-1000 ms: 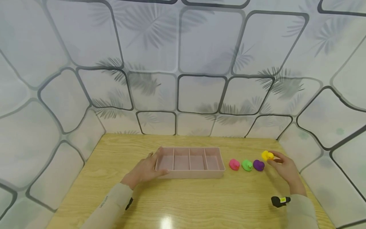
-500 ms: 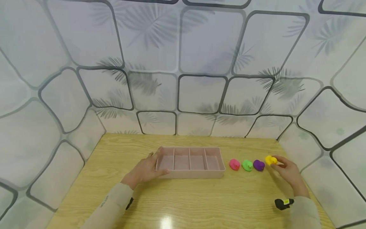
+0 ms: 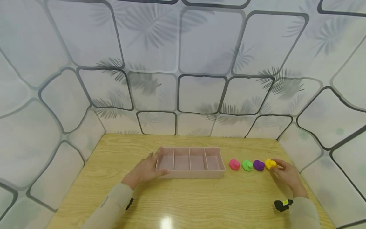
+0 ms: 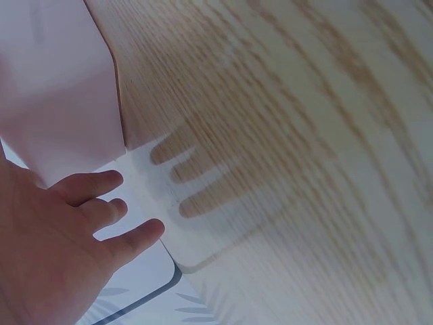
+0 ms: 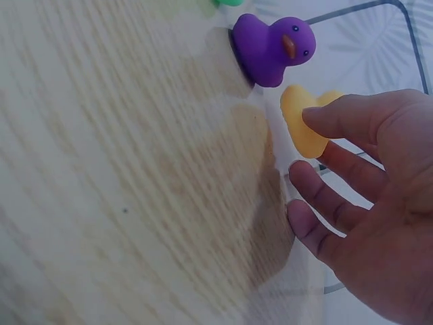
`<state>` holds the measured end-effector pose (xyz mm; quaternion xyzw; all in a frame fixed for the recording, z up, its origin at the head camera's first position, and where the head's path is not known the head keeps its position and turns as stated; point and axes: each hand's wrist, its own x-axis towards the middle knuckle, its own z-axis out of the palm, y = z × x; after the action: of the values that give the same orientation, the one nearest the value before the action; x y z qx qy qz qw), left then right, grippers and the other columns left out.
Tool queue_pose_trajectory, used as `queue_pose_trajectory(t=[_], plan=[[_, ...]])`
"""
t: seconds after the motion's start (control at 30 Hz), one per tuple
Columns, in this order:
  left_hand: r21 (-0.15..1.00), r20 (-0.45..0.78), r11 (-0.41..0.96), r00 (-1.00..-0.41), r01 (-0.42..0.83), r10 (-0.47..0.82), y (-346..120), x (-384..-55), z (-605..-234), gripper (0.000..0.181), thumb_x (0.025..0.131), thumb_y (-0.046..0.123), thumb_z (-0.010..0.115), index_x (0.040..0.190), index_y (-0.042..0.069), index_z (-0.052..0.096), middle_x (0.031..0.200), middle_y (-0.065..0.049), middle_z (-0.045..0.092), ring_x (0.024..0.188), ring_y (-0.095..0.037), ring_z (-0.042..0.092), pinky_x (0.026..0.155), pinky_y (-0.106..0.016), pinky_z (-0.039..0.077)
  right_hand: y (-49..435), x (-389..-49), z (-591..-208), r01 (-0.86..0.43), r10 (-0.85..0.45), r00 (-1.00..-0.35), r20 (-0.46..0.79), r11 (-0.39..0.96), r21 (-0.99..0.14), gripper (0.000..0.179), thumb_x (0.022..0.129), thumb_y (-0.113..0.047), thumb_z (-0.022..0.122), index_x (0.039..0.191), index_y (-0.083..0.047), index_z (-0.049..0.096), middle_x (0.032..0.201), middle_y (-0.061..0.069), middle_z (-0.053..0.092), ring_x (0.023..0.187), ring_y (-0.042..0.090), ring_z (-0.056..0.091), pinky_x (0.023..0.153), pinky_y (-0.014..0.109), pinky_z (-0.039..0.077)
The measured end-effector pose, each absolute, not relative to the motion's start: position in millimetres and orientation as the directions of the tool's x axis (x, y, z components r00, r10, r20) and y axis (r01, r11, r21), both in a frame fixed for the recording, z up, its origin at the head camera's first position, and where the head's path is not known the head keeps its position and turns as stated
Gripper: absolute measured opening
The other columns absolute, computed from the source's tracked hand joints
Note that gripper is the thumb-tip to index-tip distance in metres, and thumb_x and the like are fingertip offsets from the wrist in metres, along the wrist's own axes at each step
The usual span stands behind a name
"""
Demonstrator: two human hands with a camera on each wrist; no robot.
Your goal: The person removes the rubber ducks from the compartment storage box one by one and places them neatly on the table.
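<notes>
At the right end of a row of small toys, my right hand (image 3: pixel 288 174) pinches a yellow rubber duck (image 3: pixel 269 163) between thumb and fingers. The duck is at the table surface, just right of a purple rubber duck (image 3: pixel 258 165). In the right wrist view, my thumb covers part of the yellow duck (image 5: pixel 301 139), and two other fingers are spread away from it. My left hand (image 3: pixel 144 171) holds the left end of a pink four-compartment tray (image 3: pixel 191 174), thumb along the front wall. Several of its fingers (image 4: pixel 135 242) extend past the tray's end in the left wrist view.
Between the tray and the purple duck sit a pink duck (image 3: pixel 234 164) and a green duck (image 3: pixel 247 165), side by side. Patterned walls (image 3: pixel 200 124) close off the back and both sides of the wooden table (image 3: pixel 200 203).
My right hand has brought the yellow duck down toward the front, into line with the other ducks beside the purple one. My left hand and the tray have stayed put.
</notes>
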<state>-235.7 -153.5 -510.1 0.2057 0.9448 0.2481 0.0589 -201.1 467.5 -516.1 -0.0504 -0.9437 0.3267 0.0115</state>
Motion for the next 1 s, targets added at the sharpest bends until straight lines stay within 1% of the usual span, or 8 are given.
queue_pose_trajectory(t=[0.07, 0.13, 0.23, 0.3, 0.37, 0.43, 0.7, 1.0], plan=[[0.49, -0.008, 0.793, -0.908, 0.361, 0.419, -153.4, -235.8, -510.6, 0.11, 0.093, 0.074, 0.061, 0.172, 0.017, 0.009, 0.156, -0.031, 0.049, 0.146, -0.059, 0.041, 0.114, -0.07, 0.042, 468.1, -201.7, -518.7, 0.082, 0.1, -0.995, -0.004, 0.786, -0.613, 0.053, 0.106, -0.02, 0.062, 0.146, 0.012, 0.05, 0.15, 0.043, 0.045, 0.122, 0.061, 0.06, 0.084, 0.042, 0.062], [0.492, -0.003, 0.791, -0.907, 0.365, 0.42, -153.5, -236.2, -511.3, 0.109, 0.093, 0.074, 0.061, 0.172, 0.017, 0.01, 0.157, -0.031, 0.049, 0.145, -0.059, 0.042, 0.114, -0.07, 0.042, 468.3, -202.6, -519.9, 0.081, 0.102, -0.995, -0.001, 0.792, -0.605, 0.053, 0.105, -0.02, 0.063, 0.146, 0.012, 0.05, 0.15, 0.043, 0.046, 0.121, 0.061, 0.061, 0.084, 0.038, 0.062], [0.491, 0.002, 0.789, -0.907, 0.369, 0.422, -153.9, -236.6, -511.4, 0.109, 0.094, 0.074, 0.061, 0.172, 0.018, 0.01, 0.157, -0.03, 0.048, 0.145, -0.059, 0.042, 0.113, -0.069, 0.043, 467.0, -203.1, -521.1, 0.082, 0.104, -0.995, 0.001, 0.793, -0.603, 0.053, 0.105, -0.02, 0.062, 0.146, 0.011, 0.05, 0.15, 0.042, 0.046, 0.121, 0.06, 0.062, 0.088, 0.043, 0.061], [0.491, 0.005, 0.788, -0.906, 0.372, 0.424, -154.1, -236.6, -511.1, 0.109, 0.094, 0.073, 0.061, 0.172, 0.018, 0.01, 0.158, -0.03, 0.048, 0.145, -0.059, 0.042, 0.113, -0.069, 0.043, 465.5, -202.6, -521.8, 0.091, 0.105, -0.994, -0.013, 0.784, -0.614, 0.054, 0.106, -0.021, 0.061, 0.148, 0.011, 0.049, 0.152, 0.042, 0.044, 0.122, 0.06, 0.06, 0.095, 0.051, 0.059], [0.49, 0.007, 0.788, -0.905, 0.373, 0.425, -154.2, -236.6, -510.9, 0.109, 0.094, 0.073, 0.061, 0.172, 0.017, 0.01, 0.157, -0.029, 0.05, 0.146, -0.059, 0.041, 0.114, -0.069, 0.043, 464.5, -201.8, -523.6, 0.095, 0.104, -0.994, -0.023, 0.772, -0.629, 0.054, 0.107, -0.022, 0.058, 0.149, 0.01, 0.047, 0.153, 0.042, 0.042, 0.125, 0.062, 0.056, 0.101, 0.067, 0.05], [0.491, 0.007, 0.788, -0.906, 0.371, 0.423, -154.0, -236.7, -510.7, 0.109, 0.094, 0.074, 0.061, 0.172, 0.017, 0.01, 0.157, -0.029, 0.05, 0.145, -0.059, 0.042, 0.113, -0.069, 0.043, 464.1, -201.6, -525.1, 0.104, 0.105, -0.994, -0.037, 0.759, -0.642, 0.054, 0.108, -0.022, 0.057, 0.15, 0.01, 0.046, 0.154, 0.042, 0.04, 0.127, 0.063, 0.054, 0.103, 0.07, 0.047], [0.494, -0.006, 0.792, -0.91, 0.358, 0.414, -152.6, -237.0, -510.6, 0.11, 0.093, 0.075, 0.061, 0.171, 0.017, 0.011, 0.158, -0.032, 0.047, 0.141, -0.06, 0.047, 0.113, -0.069, 0.044, 463.7, -204.0, -525.7, 0.133, 0.111, -0.991, -0.074, 0.762, -0.634, 0.056, 0.11, -0.026, 0.053, 0.153, 0.008, 0.041, 0.158, 0.041, 0.034, 0.13, 0.062, 0.051, 0.106, 0.072, 0.044], [0.482, 0.001, 0.795, -0.907, 0.369, 0.42, -154.4, -239.6, -510.7, 0.111, 0.092, 0.076, 0.061, 0.172, 0.017, 0.011, 0.152, -0.034, 0.052, 0.139, -0.061, 0.048, 0.112, -0.069, 0.045, 460.4, -202.0, -526.8, 0.14, 0.123, -0.99, -0.07, 0.775, -0.617, 0.056, 0.11, -0.026, 0.053, 0.154, 0.006, 0.041, 0.158, 0.041, 0.034, 0.131, 0.062, 0.051, 0.105, 0.072, 0.045]])
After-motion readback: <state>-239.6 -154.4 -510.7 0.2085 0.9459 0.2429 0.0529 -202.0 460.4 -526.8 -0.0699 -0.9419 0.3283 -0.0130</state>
